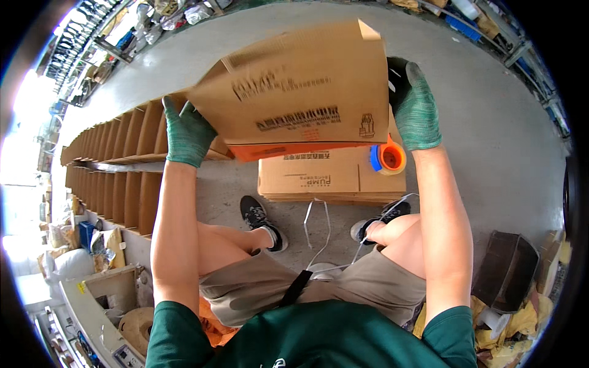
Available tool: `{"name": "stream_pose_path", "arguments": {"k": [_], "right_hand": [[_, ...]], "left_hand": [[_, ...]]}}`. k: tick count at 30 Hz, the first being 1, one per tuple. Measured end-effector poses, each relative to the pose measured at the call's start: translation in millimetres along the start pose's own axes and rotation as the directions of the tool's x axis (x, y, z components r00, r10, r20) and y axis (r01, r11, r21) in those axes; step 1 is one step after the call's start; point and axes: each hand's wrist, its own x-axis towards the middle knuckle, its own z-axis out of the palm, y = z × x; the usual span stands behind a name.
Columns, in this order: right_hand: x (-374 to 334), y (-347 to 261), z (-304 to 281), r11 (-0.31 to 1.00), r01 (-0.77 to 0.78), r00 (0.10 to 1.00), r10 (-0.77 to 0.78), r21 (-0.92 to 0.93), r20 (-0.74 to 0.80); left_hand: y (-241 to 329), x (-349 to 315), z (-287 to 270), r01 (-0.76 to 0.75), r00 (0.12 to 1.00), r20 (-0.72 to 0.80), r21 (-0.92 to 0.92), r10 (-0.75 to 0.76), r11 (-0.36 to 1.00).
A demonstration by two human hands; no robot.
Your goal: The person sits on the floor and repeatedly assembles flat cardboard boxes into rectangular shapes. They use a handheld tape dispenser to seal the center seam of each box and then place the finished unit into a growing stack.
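Both my hands wear green knitted gloves and hold up a brown cardboard box with dark print and an orange strip along its lower edge. My left hand is at its left corner, partly hidden by the cardboard. My right hand grips its right edge, with the dark fingertips against the side. Below it, between my feet, lies a stack of flattened cartons. An orange and blue tape dispenser sits on the stack's right end, close under my right wrist.
Two long rows of open brown cartons stand on the left. White strapping trails between my legs. A beige machine is at lower left. At lower right lie a dark crate and yellowish wrapping. Loaded shelves line the far side.
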Motion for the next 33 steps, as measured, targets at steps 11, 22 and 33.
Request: {"name": "stream_pose_path", "arguments": {"k": [11, 22, 33], "right_hand": [[-11, 3, 88, 0.894, 0.350, 0.865, -0.195, -0.278, 0.462], [-15, 22, 41, 0.850, 0.134, 0.962, 0.011, -0.509, 0.271], [-23, 58, -16, 0.753, -0.064, 0.964, 0.217, -0.655, 0.155]], "left_hand": [[77, -69, -59, 0.208, 0.950, -0.313, 0.633, 0.001, 0.746], [33, -244, -394, 0.238, 0.741, -0.643, 0.521, 0.193, 0.820], [-143, -247, -412, 0.445, 0.359, -0.390, 0.870, 0.848, 0.212]]}}
